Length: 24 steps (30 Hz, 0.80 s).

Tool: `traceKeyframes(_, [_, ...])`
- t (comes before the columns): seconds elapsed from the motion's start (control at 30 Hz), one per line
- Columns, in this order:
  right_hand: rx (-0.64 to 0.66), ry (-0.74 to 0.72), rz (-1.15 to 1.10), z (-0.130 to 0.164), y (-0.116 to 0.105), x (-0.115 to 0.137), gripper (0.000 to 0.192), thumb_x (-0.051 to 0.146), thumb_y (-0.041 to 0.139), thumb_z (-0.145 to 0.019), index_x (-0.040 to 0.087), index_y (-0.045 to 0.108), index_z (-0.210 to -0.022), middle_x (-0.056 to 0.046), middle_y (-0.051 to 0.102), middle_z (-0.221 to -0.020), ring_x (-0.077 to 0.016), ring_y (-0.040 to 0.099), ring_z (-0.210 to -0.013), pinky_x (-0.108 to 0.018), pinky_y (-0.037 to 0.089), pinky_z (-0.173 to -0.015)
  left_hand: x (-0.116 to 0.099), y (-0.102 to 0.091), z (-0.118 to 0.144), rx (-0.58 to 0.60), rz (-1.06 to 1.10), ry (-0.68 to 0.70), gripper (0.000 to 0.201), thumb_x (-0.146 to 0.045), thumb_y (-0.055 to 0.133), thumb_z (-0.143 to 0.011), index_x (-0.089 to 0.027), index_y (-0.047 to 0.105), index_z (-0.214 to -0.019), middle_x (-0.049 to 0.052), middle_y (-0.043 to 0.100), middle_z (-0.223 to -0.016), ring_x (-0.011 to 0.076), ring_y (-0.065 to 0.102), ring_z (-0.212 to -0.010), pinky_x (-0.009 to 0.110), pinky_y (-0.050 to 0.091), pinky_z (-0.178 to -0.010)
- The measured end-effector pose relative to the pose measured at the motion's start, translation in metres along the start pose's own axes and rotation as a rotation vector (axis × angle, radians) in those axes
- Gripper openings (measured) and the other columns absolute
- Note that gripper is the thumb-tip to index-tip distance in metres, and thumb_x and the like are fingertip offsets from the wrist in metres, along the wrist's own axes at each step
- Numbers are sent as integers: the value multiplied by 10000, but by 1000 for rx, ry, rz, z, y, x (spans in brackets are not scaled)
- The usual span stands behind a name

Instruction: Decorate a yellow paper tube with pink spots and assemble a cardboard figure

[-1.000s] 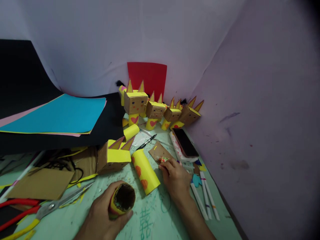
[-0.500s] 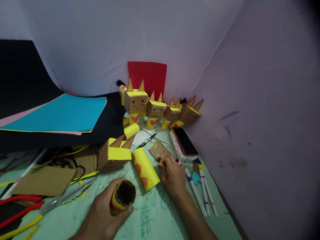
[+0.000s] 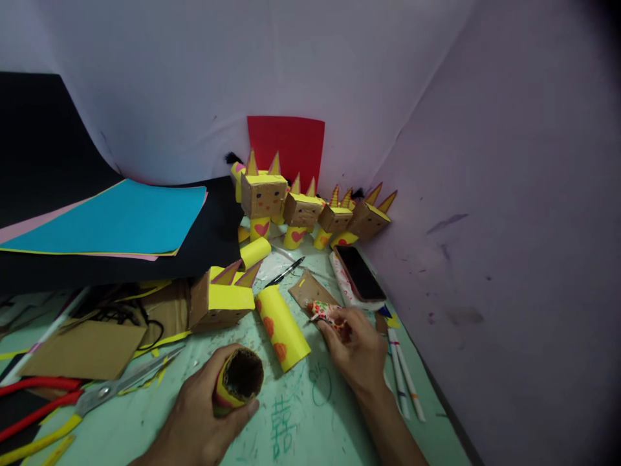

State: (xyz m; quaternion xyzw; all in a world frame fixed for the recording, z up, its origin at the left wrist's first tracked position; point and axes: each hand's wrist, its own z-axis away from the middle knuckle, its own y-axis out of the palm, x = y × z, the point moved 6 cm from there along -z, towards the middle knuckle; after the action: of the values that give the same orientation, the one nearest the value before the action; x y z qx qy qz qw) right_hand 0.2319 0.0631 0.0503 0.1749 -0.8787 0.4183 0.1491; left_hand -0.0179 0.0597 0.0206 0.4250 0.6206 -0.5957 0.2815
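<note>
My left hand (image 3: 204, 408) is wrapped round a short yellow cardboard tube (image 3: 224, 392), its open brown end facing up toward me. My right hand (image 3: 356, 346) is closed on a small red-and-white patterned tube (image 3: 326, 310), its narrow tip toward the left over a cardboard piece (image 3: 306, 288). Between the hands lies a longer yellow tube (image 3: 286, 330) with orange spots. To its left rests a cardboard box head (image 3: 231, 299) with a yellow top and two pointed paper ears or horns.
Several finished-looking box-headed figures (image 3: 264, 194) stand at the back before a red sheet (image 3: 286, 145). Scissors (image 3: 104, 392) and cardboard scraps (image 3: 87, 349) lie left, below coloured paper (image 3: 121, 220). A phone (image 3: 359, 273) and markers (image 3: 406, 375) are on the right; a pen (image 3: 286, 272) lies mid-table.
My right hand has shifted right and closed round the patterned tube, which now shows more. My left hand holds the short yellow tube in nearly the same place.
</note>
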Motion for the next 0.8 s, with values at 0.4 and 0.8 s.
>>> traceKeyframes(0.4, [117, -205, 238, -4, 32, 11, 208, 157, 567, -846, 232, 710, -716, 4, 723, -754, -138, 638, -647, -244, 338, -570, 2, 0, 1, 6, -19, 8, 388, -337, 664, -672, -218, 602, -1036, 30, 736, -920, 214, 699, -807, 252, 564, -717])
traceKeyframes(0.8, [15, -178, 91, 2, 30, 6, 264, 134, 541, -829, 238, 722, -667, 20, 744, -692, -132, 674, -602, -211, 388, -561, 4, 3, 2, 71, -73, 66, 389, -345, 630, -738, -237, 537, -1100, 18, 725, -969, 199, 694, -847, 250, 558, -740])
